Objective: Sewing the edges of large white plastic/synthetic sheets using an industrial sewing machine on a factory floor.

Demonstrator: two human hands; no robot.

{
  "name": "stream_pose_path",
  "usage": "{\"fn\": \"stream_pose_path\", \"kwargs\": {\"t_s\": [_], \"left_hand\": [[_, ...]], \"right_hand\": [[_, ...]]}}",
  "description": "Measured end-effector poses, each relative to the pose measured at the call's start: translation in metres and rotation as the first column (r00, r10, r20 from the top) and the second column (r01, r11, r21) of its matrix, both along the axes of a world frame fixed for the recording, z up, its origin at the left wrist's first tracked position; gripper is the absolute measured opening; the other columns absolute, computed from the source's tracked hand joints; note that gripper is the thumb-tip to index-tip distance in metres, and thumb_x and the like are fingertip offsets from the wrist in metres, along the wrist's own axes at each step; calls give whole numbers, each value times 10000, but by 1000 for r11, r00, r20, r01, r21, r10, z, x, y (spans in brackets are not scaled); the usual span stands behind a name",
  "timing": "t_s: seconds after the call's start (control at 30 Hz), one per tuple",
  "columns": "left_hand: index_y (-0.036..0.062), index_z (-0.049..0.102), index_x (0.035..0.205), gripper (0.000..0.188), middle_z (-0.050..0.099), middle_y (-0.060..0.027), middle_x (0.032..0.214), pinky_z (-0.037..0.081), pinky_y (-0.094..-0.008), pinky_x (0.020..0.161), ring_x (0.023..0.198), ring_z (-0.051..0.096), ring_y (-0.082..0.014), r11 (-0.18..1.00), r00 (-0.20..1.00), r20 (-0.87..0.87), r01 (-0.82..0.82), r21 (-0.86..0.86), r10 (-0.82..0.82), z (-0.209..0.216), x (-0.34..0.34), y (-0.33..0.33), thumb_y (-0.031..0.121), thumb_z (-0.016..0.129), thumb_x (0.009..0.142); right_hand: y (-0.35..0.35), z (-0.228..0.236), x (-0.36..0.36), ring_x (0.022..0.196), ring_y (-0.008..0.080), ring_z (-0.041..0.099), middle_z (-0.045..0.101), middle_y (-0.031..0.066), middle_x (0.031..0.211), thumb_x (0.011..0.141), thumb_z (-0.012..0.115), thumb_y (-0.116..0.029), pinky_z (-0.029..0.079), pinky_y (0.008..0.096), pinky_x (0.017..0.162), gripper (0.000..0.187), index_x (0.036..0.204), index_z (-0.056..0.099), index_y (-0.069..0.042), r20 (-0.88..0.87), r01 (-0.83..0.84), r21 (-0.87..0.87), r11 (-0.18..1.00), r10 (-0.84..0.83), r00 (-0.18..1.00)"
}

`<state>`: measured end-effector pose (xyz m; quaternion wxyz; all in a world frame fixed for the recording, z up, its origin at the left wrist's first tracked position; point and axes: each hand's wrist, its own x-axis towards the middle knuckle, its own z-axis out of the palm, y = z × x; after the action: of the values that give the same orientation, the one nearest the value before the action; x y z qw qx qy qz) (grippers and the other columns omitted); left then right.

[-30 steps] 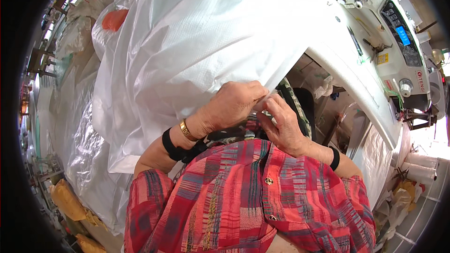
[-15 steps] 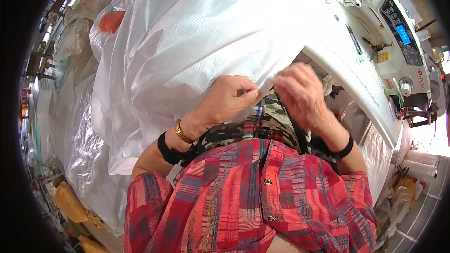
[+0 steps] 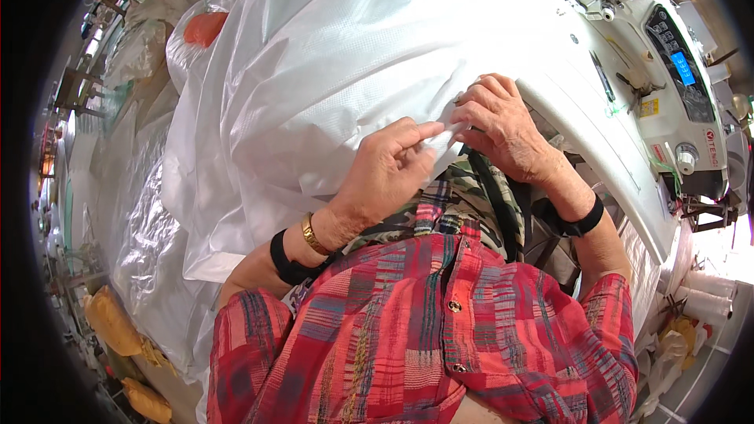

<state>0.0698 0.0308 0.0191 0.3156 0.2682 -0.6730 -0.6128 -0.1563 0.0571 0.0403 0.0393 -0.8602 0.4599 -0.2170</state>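
A big sheet of white woven plastic fabric (image 3: 330,71) is heaped over the sewing table in front of me. My left hand (image 3: 389,173) pinches the near edge of this fabric between thumb and fingers. My right hand (image 3: 503,126) grips the same edge just to the right, fingers pressed on top of it. The two hands almost touch. A white industrial sewing machine (image 3: 628,55) with a blue display stands at the right, its needle area beyond my right hand. My red plaid shirt (image 3: 424,330) fills the lower picture.
More clear and white plastic sheeting (image 3: 149,220) hangs down at the left. An orange piece (image 3: 206,27) lies at the far left of the heap. Yellow-brown bags (image 3: 110,322) sit on the floor at lower left. Thread cones (image 3: 707,298) stand at lower right.
Both hands have moved up and to the right along the fabric edge, toward the sewing machine. The fabric edge has been lifted with them.
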Motion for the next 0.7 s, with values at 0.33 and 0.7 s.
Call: {"fn": "stream_pose_path", "kwargs": {"t_s": [0.33,0.7], "left_hand": [[38,707,927,96,539,-91,741,402,-325,524,577,524,-214,730,971,103,-88,-678,214,-6,-16,-11,76,717,839],[5,651,1113,296,562,-119,798,454,-369,538,625,580,-270,610,975,117,-22,-792,187,8,-4,-10,-44,636,821]], "right_hand": [[3,0,-4,936,220,538,576,28,936,813,715,-186,399,392,885,148,904,617,-121,-27,15,-86,996,-18,999],[-18,1,-41,818,195,560,612,-3,804,804,738,-275,403,338,762,183,839,645,-121,54,113,-99,989,-108,993]]}}
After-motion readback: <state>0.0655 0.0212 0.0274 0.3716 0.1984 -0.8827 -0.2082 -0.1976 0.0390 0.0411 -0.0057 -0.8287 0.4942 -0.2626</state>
